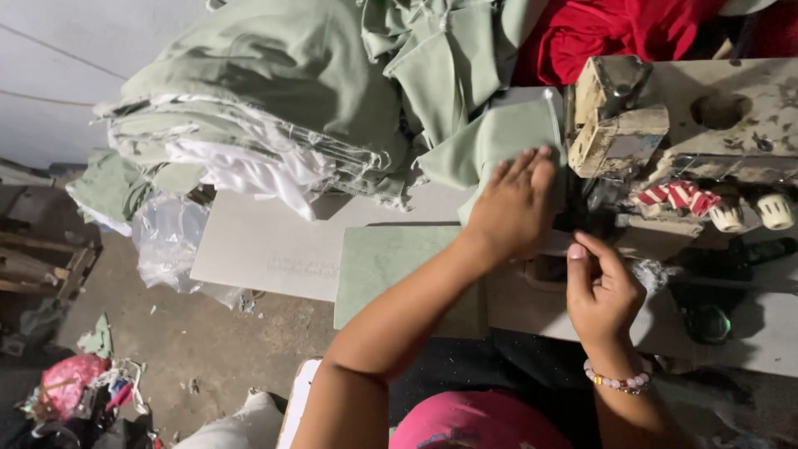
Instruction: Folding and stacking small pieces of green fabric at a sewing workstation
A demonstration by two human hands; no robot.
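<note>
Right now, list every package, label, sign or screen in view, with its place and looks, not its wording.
Clear plastic bag: hangs crumpled off the table's left edge, below the stack of green and white fabric; see-through, shiny.
Faint printed marking: on the pale board left of the left hand; grey, too faint to make out.
No signs or screens show.

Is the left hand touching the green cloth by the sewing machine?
Touching. The head view shows the left hand lying flat on the green cloth piece, fingers spread over it, beside the sewing machine.
</note>
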